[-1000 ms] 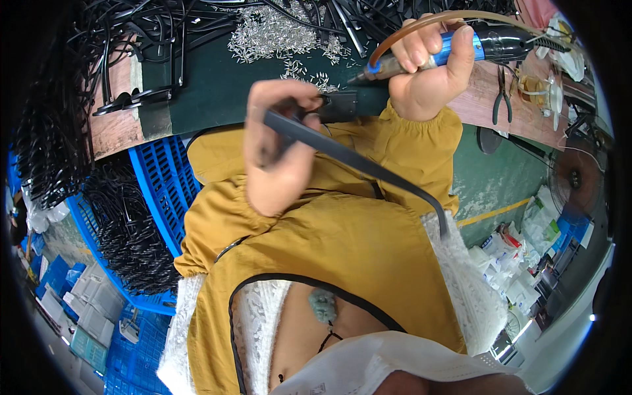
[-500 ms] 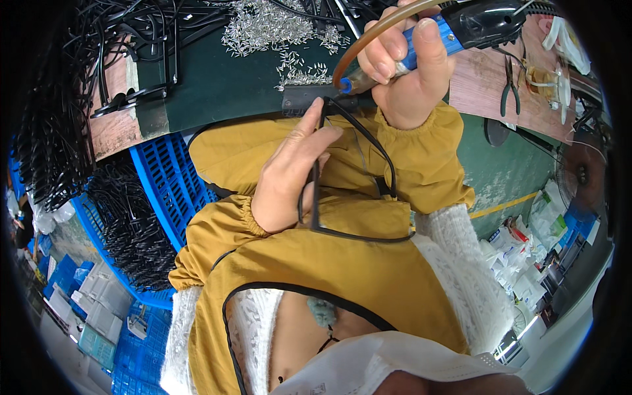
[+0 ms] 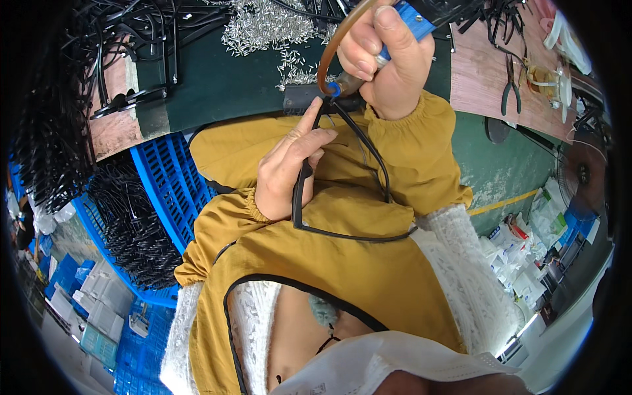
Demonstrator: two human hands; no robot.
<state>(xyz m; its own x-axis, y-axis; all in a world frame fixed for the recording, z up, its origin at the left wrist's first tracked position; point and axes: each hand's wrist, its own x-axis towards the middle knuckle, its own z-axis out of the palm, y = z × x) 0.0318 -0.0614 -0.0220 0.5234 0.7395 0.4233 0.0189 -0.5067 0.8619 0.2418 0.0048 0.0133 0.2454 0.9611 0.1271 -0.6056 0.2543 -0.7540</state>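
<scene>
My left hand point(image 3: 286, 168) is closed around a thin black bent frame point(image 3: 349, 234), its index finger pointing up at the table edge. The frame hangs over my mustard apron, its upper ends at a small black block point(image 3: 299, 99) on the edge. My right hand point(image 3: 395, 69) grips a blue-and-black air tool point(image 3: 416, 23), with a brown hose point(image 3: 327, 56) joining its lower end at a blue fitting. The tool's far end runs out of the picture at the top. Small silver pins point(image 3: 266, 29) lie heaped on the green mat beyond the block.
Black bent parts point(image 3: 168, 59) cover the table's left, many hanging off its edge. Below stands a blue basket point(image 3: 172, 187) beside more black parts point(image 3: 131, 230). Pliers point(image 3: 510, 89) lie on the right of the table, near a fan point(image 3: 582, 172).
My right hand has shifted left and slightly up with the air tool, whose black end has partly left the picture. The lower part of the black frame has swung a little left.
</scene>
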